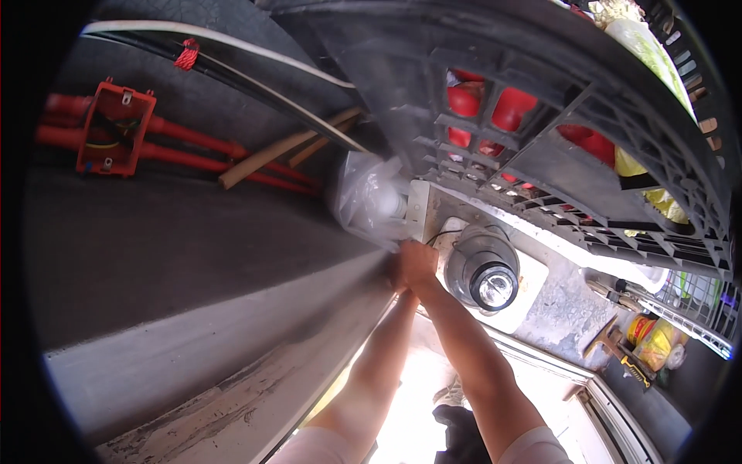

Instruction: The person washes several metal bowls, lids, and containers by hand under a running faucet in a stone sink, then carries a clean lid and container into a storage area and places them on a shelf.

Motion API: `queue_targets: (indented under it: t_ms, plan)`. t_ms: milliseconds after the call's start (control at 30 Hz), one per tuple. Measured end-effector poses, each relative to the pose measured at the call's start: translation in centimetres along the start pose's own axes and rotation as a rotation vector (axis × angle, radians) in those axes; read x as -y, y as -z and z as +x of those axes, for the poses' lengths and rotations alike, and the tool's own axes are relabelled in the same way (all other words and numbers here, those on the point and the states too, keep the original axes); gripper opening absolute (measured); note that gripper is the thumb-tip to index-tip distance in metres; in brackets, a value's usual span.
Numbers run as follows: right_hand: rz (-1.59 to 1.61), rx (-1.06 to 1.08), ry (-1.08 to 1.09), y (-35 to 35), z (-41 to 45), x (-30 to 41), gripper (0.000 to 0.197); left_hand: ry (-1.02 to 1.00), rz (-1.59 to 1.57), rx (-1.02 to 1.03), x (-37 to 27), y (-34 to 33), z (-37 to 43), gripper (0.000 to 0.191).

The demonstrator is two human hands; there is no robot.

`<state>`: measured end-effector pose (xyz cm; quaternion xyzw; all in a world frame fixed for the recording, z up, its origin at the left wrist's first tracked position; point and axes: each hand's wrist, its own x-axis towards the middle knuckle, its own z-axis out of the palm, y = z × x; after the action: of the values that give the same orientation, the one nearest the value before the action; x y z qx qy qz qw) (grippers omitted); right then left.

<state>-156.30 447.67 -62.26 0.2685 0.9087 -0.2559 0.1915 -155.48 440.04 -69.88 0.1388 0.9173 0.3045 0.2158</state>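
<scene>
Both my hands are close together at the middle of the view, beside a clear plastic bag [362,191]. My right hand [419,262] has its fingers curled at the bag's lower end and appears to grip it. Shadow and the right hand partly cover my left hand [399,282], so its fingers and any hold are hidden. A whitish, blurred round shape shows through the bag. Just right of my hands, a transparent vessel with a black rim [494,285] stands on a white board [530,290]. A dark cord runs beside it.
A black plastic crate [400,64] holding red items and leafy vegetables overhangs the upper right. Left are an open red junction box [139,139], red conduit [191,156] and wooden sticks [261,153]. A hammer-like tool [614,348] and wire basket [690,301] are at right.
</scene>
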Motion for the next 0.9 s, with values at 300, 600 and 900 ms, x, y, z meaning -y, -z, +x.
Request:
queue_targets:
  t_ms: [300,600,900]
  plan:
    - [0.199,-0.204,-0.074,-0.2,-0.7,-2.1,0.031,-0.045,-0.045,0.035,-2.1,-2.1,-2.0,0.065]
    - [0.879,-0.478,0.14,8.1,-26.6,2.5,0.042,-0.145,-0.003,0.117,-1.0,6.5,-16.6,0.063]
    - [0.989,-0.169,-0.564,10.7,-78.8,-10.1,0.021,-0.293,0.236,0.568,-9.8,33.4,-44.7,0.059]
